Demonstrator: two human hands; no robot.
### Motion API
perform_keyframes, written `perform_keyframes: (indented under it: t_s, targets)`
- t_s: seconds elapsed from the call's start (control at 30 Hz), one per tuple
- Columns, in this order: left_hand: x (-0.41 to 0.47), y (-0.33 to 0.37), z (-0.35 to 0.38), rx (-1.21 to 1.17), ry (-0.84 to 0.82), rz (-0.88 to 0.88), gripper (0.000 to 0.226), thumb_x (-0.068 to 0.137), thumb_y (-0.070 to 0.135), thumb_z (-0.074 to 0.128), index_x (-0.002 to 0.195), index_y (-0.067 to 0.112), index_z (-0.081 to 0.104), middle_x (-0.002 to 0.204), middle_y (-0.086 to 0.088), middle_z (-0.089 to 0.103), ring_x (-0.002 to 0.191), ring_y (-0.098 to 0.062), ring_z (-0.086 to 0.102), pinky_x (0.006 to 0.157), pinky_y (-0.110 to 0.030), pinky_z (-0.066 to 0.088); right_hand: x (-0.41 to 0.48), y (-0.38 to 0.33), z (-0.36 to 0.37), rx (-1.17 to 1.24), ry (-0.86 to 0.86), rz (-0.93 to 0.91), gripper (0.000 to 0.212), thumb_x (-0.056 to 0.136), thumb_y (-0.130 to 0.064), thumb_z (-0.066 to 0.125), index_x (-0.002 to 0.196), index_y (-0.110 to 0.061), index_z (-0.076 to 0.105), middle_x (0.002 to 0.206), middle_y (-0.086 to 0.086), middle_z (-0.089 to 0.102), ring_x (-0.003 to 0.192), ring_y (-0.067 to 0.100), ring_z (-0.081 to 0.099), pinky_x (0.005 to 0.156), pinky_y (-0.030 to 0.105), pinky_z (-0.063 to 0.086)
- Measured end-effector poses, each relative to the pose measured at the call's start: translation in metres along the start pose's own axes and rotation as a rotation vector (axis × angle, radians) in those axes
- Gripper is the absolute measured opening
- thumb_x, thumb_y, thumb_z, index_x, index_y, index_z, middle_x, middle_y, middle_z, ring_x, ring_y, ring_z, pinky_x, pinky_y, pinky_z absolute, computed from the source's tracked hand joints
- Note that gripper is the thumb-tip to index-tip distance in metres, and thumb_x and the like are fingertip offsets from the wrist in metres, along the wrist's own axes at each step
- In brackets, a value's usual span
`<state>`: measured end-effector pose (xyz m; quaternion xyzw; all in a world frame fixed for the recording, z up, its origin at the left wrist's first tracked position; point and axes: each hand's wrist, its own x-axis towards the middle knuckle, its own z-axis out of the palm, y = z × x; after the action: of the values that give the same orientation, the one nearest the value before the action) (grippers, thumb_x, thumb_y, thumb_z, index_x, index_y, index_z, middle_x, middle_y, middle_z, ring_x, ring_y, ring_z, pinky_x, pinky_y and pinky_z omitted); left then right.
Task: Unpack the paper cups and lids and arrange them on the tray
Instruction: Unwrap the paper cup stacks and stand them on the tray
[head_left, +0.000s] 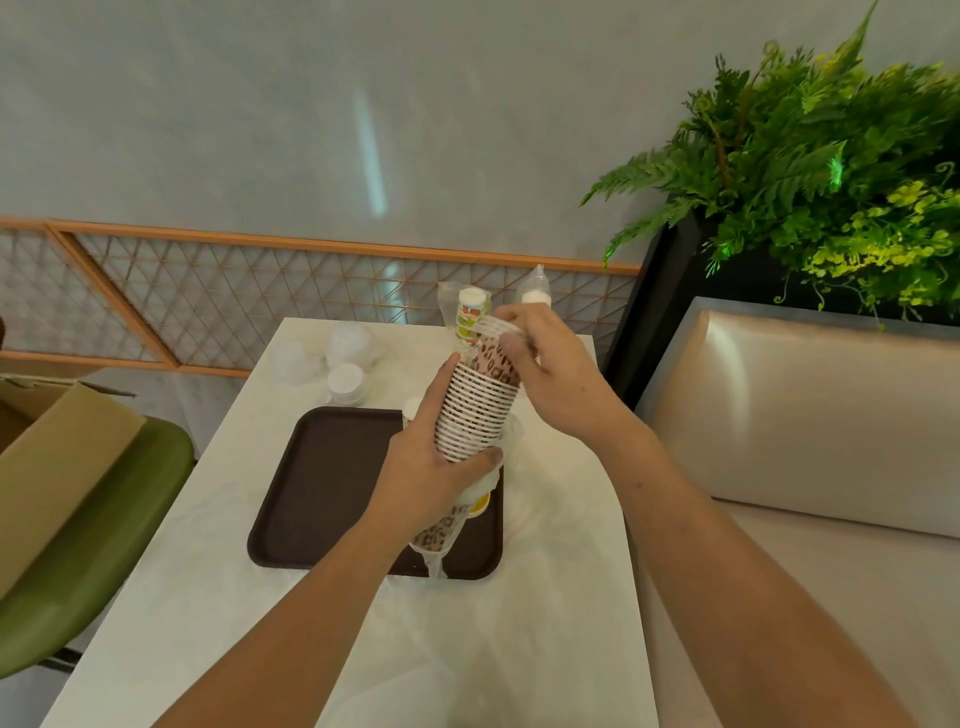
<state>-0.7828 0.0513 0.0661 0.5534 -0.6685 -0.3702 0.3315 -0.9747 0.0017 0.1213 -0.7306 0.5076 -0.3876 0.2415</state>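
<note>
I hold a stack of nested paper cups (475, 413) upside down above the dark brown tray (322, 483). My left hand (434, 462) grips the lower end of the stack, where a clear plastic sleeve (435, 564) hangs down. My right hand (540, 364) closes on the top leopard-print cup (496, 358) of the stack. Another leopard-print cup (436, 532) lies on the tray under my left wrist. Behind the stack stand two more wrapped cup stacks, one with a green and orange print (470, 317) and one in clear wrap (535, 291). White lids (345, 384) sit on the table beyond the tray.
The white marble table (498, 623) carries everything. An open cardboard box (47, 452) rests on a green chair (104, 545) to the left. A beige bench seat (810, 415) and a planter of ferns (831, 171) are on the right. A lattice railing (260, 291) runs behind.
</note>
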Motion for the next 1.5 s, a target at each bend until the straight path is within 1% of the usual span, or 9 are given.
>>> perform_keyframes:
  t_s: [0.13, 0.27, 0.47, 0.6, 0.7, 1.07, 1.23, 1.37, 1.5]
  targets:
    - [-0.006, -0.003, -0.001, -0.009, -0.031, -0.006, 0.106, 0.083, 0.042, 0.084, 0.148, 0.075, 0.007, 0.124, 0.041, 0.053, 0.110, 0.011, 0.059, 0.086, -0.019, 0.051, 0.001, 0.003, -0.016, -0.073, 0.245, -0.016, 0.030, 0.111, -0.024, 0.044, 0.132, -0.011, 0.061, 0.118, 0.002, 0.067, 0.104, 0.009, 0.061, 0.079, 0.005, 0.044]
    - [-0.005, -0.008, -0.005, -0.043, -0.032, -0.034, 0.107, 0.085, 0.041, 0.084, 0.155, 0.066, 0.008, 0.127, 0.046, 0.051, 0.113, 0.015, 0.057, 0.092, -0.021, 0.050, -0.007, 0.017, -0.034, -0.034, 0.195, 0.027, 0.032, 0.107, -0.034, 0.053, 0.134, -0.019, 0.064, 0.122, -0.005, 0.068, 0.107, 0.003, 0.064, 0.084, 0.015, 0.053]
    - [-0.003, -0.003, -0.006, -0.161, 0.009, -0.082, 0.106, 0.086, 0.040, 0.083, 0.158, 0.060, 0.008, 0.140, 0.034, 0.052, 0.125, 0.002, 0.057, 0.109, -0.040, 0.051, -0.024, 0.033, -0.026, 0.209, 0.243, 0.309, 0.019, 0.105, -0.037, 0.057, 0.097, -0.020, 0.059, 0.096, -0.006, 0.068, 0.087, 0.001, 0.067, 0.073, 0.028, 0.056]
    - [-0.006, 0.002, 0.004, -0.230, 0.030, -0.087, 0.102, 0.087, 0.038, 0.083, 0.157, 0.062, 0.012, 0.142, 0.034, 0.053, 0.129, 0.004, 0.056, 0.114, -0.045, 0.047, -0.024, 0.029, 0.001, 0.690, 0.497, 0.424, 0.021, 0.109, -0.037, 0.047, 0.128, -0.026, 0.045, 0.119, 0.000, 0.060, 0.110, 0.017, 0.066, 0.084, 0.036, 0.060]
    - [-0.010, 0.007, 0.012, -0.263, 0.042, -0.095, 0.102, 0.087, 0.036, 0.084, 0.157, 0.061, 0.014, 0.142, 0.034, 0.054, 0.128, 0.004, 0.056, 0.114, -0.045, 0.048, -0.026, 0.030, 0.018, 0.870, 0.417, 0.448, 0.033, 0.110, -0.039, 0.043, 0.143, -0.041, 0.038, 0.137, 0.003, 0.059, 0.121, 0.017, 0.066, 0.101, 0.041, 0.057]
    - [0.002, 0.000, 0.001, -0.301, 0.115, -0.130, 0.104, 0.076, 0.058, 0.085, 0.155, 0.063, 0.017, 0.145, 0.025, 0.056, 0.130, -0.006, 0.059, 0.111, -0.050, 0.050, -0.030, 0.057, 0.033, 0.706, -0.152, 0.395, 0.060, 0.095, -0.032, 0.073, 0.149, -0.026, 0.047, 0.137, -0.005, 0.066, 0.127, 0.018, 0.063, 0.107, 0.050, 0.052]
    - [0.014, -0.029, -0.015, -0.306, 0.142, -0.195, 0.101, 0.077, 0.052, 0.085, 0.153, 0.065, 0.020, 0.143, 0.024, 0.056, 0.130, -0.008, 0.059, 0.110, -0.049, 0.050, -0.010, 0.075, 0.065, 0.775, -0.031, 0.538, 0.064, 0.079, -0.026, 0.066, 0.142, -0.025, 0.054, 0.130, 0.000, 0.069, 0.118, 0.021, 0.068, 0.101, 0.049, 0.057]
    - [0.024, -0.063, -0.030, -0.310, 0.160, -0.294, 0.101, 0.078, 0.052, 0.087, 0.153, 0.065, 0.020, 0.144, 0.021, 0.054, 0.129, -0.013, 0.060, 0.107, -0.051, 0.053, 0.001, 0.097, 0.089, 0.774, 0.097, 0.675, 0.048, 0.098, -0.015, 0.057, 0.145, -0.021, 0.051, 0.134, 0.002, 0.066, 0.123, 0.023, 0.065, 0.104, 0.047, 0.055]
    - [0.033, -0.090, -0.036, -0.313, 0.178, -0.359, 0.097, 0.080, 0.049, 0.086, 0.153, 0.061, 0.023, 0.142, 0.022, 0.054, 0.127, -0.011, 0.059, 0.106, -0.049, 0.055, 0.011, 0.109, 0.109, 0.489, 0.158, 0.646, 0.085, 0.097, -0.013, 0.071, 0.161, -0.033, 0.019, 0.146, -0.009, 0.048, 0.130, 0.010, 0.051, 0.099, 0.028, 0.051]
